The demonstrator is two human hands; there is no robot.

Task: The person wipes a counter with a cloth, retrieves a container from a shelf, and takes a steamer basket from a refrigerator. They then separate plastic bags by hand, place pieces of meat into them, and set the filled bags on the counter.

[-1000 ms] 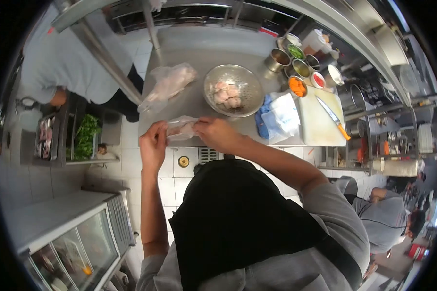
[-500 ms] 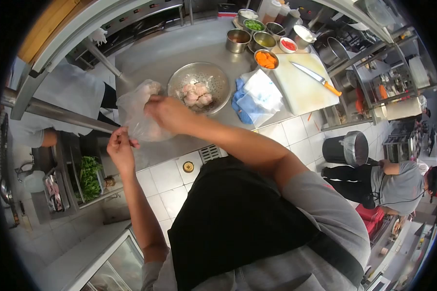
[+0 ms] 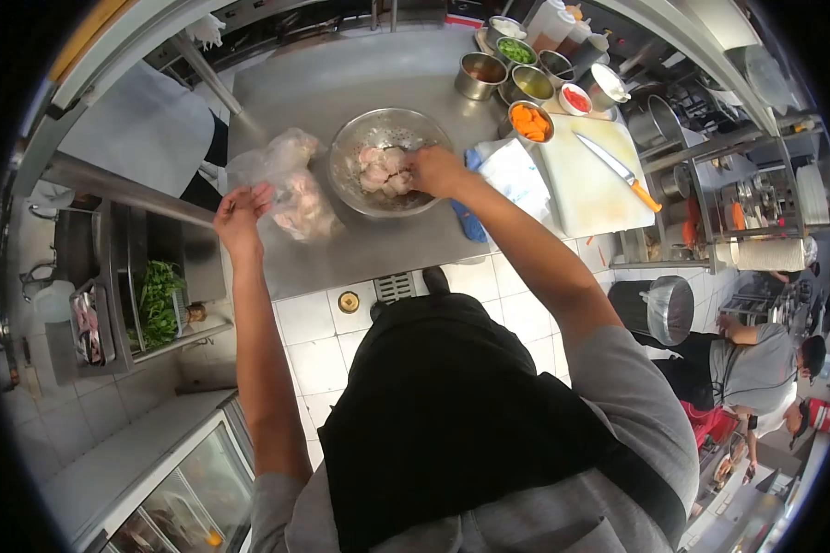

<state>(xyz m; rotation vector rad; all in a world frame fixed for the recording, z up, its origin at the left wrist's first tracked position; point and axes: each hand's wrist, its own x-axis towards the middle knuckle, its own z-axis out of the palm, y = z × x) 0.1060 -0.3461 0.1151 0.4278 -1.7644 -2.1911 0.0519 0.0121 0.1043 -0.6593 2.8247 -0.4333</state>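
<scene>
A metal colander (image 3: 350, 189) on the steel counter (image 3: 378, 253) holds several pale pink pieces of raw meat (image 3: 383, 171). My right hand (image 3: 433, 172) reaches over the colander's right side, its fingers closed at the edge of the meat; whether they grip a piece is hidden. To the left of the colander lies a clear plastic bag (image 3: 304, 198) with more pale meat inside. My left hand (image 3: 243, 212) is at the bag's left edge, fingers pinched together on its thin plastic.
Right of the colander are a blue cloth (image 3: 471, 221) with white paper, and a cutting board (image 3: 581, 184) bearing an orange-handled knife (image 3: 638, 189). Metal bowls and squeeze bottles stand behind. A person stands at the left beyond a rail; others are at the far right.
My right hand has moved from the plastic bag to the meat in the colander. The bag now lies flatter on the counter, and my left hand remains at its edge.
</scene>
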